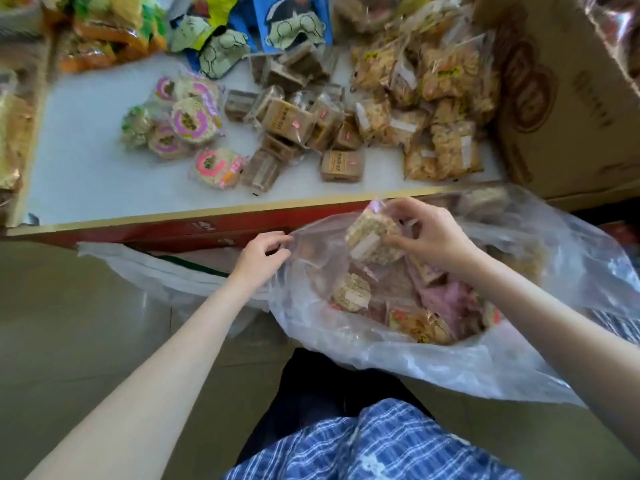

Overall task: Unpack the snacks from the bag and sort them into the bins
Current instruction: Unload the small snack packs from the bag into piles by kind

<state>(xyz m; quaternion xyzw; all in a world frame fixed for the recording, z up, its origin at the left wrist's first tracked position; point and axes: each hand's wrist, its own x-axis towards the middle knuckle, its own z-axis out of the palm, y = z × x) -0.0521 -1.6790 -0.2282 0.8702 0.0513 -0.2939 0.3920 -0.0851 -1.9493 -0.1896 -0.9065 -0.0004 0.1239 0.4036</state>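
- One clear-wrapped rice cake (372, 239), pale with a white label, is held above the open mouth of the plastic bag (398, 355), just in front of the table edge.
- The right hand (427, 233) grips that rice cake, fingers curled over its top and thumb pinching at its right side, the forearm reaching in from the lower right.
- The left hand (263, 252) pinches the bag's rim at its left side, fingers bent on the plastic, the arm stretched out from the lower left.
- Inside the bag lie more wrapped snacks: another pale rice cake (351, 292), some pink packets (446, 303) and a yellow-printed packet (420, 325); the full count is hidden by the folds.
- On the white table (79, 161) the snacks lie in groups: about six round cakes with pink rings (188, 121) on the left, a heap of brown square packets (301, 129) in the middle, too overlapped to count, and a pile of golden crispy packets (429, 109) on the right.
- At the table's far side lie blue and yellow bags with green cartoon figures (242, 32) and orange-green packets (104, 29).
- A cardboard box (561, 98) stands at the right, touching the golden pile.
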